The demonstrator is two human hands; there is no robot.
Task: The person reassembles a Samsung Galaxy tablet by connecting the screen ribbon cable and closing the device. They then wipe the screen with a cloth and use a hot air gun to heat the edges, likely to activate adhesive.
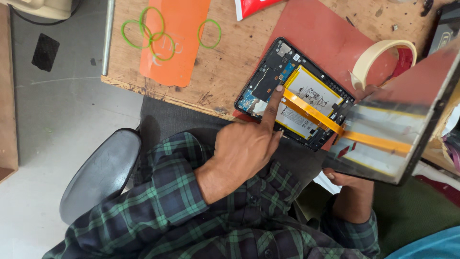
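Presently: opened tablet under inspection on the workbench

I see the left hand point(244, 146) closed into a pointing fist, its index fingertip pressed on the orange flat cable point(311, 111) where it meets the circuit board of the opened tablet body point(292, 93). The tablet body lies face down on a red mat point(330, 33), at the near edge of the wooden bench point(225, 67), battery exposed. My right hand point(347, 180) grips the lower edge of the detached screen panel point(397, 129), held tilted up beside the body; the cable runs between both parts. A roll of tape point(378, 55) sits just behind the panel. Green rubber bands point(143, 31) lie well apart, on an orange sheet point(177, 43).
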